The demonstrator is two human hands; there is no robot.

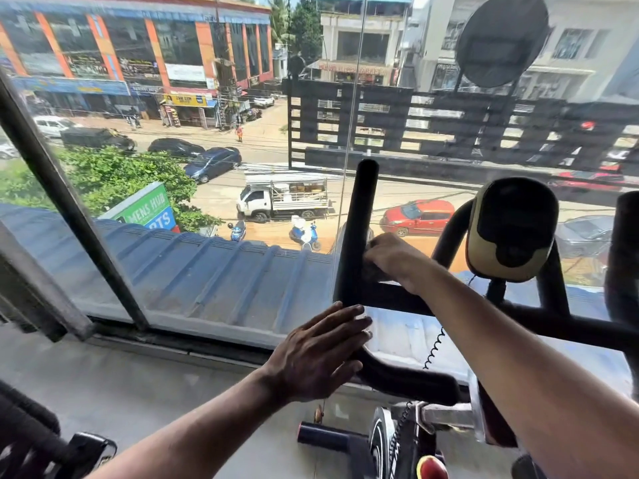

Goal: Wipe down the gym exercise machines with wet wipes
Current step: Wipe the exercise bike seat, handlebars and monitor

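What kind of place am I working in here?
Most likely an upper-floor gym beside a big window over a street. An exercise bike's black handlebar and its console stand in front of you, the right hand at the upright bar, the left hand open below.

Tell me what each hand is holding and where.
The right hand grips the black upright handlebar post low down, near its crossbar joint; a wipe isn't discernible. The left hand holds nothing, fingers straight.

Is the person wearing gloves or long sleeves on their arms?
No. The left hand and the right hand are both bare, with no gloves. Both forearms are uncovered as far as the picture shows, with no sleeves, watch, bracelet or rings visible.
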